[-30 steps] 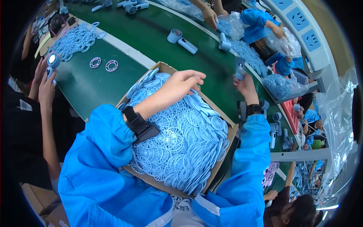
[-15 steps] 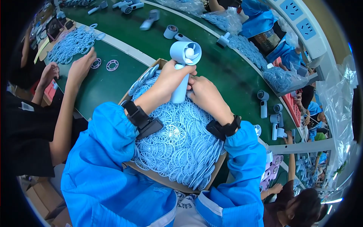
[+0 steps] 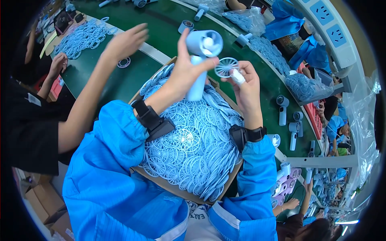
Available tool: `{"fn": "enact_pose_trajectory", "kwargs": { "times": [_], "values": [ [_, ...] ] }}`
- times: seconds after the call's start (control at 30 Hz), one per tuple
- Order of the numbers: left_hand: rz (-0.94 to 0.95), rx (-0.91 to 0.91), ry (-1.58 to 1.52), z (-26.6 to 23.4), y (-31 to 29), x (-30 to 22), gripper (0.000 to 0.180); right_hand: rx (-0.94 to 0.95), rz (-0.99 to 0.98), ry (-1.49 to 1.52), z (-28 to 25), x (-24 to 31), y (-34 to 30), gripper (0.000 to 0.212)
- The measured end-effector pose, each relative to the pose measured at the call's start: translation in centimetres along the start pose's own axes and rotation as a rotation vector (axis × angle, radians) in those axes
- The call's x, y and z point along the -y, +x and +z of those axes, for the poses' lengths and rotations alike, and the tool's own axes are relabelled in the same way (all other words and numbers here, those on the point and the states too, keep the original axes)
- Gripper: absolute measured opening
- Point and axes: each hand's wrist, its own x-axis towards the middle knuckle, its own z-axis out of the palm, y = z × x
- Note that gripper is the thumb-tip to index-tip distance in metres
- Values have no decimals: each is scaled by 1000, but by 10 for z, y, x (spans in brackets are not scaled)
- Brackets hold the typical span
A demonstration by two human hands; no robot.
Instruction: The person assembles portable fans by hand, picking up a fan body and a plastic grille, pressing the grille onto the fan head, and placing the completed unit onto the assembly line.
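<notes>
The long green surface [image 3: 257,100] is the biggest thing here. A brown box [image 3: 171,188] sits in front of the person, filled with a heap of light blue spoked wheels [image 3: 189,152]. Above the far part of the heap is a light blue fan [image 3: 195,42], its front open so the blades show. The left hand [image 3: 185,66] has its grip wrapped around the fan. The right hand [image 3: 246,84] has its grip pinched on one wheel [image 3: 226,67]. Half a second ago that hand was low by the fan's handle, and no wheel showed. Now it is up, so both pieces seem ready to work with. The wheel is just beside the fan, not on it. Smallest is a white wrap [image 3: 238,77] on a right finger.
</notes>
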Motion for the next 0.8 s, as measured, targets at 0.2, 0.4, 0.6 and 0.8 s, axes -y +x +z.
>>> {"fn": "enact_pose_trajectory", "kwargs": {
  "times": [0.2, 0.4, 0.6, 0.8],
  "values": [
    [224, 61, -23, 7, -11, 1, 98, -23, 28, 262, 10, 4, -4, 23],
    [380, -20, 69, 3, -5, 8, 95, -297, -648, -754, 25, 3, -7, 34],
    [302, -16, 7, 5, -10, 4, 94, -192, -847, -1277, 30, 13, -6, 43],
    [-10, -25, -65, 5, -10, -5, 87, -235, -650, -1014, 30, 11, -8, 40]
  ]
}}
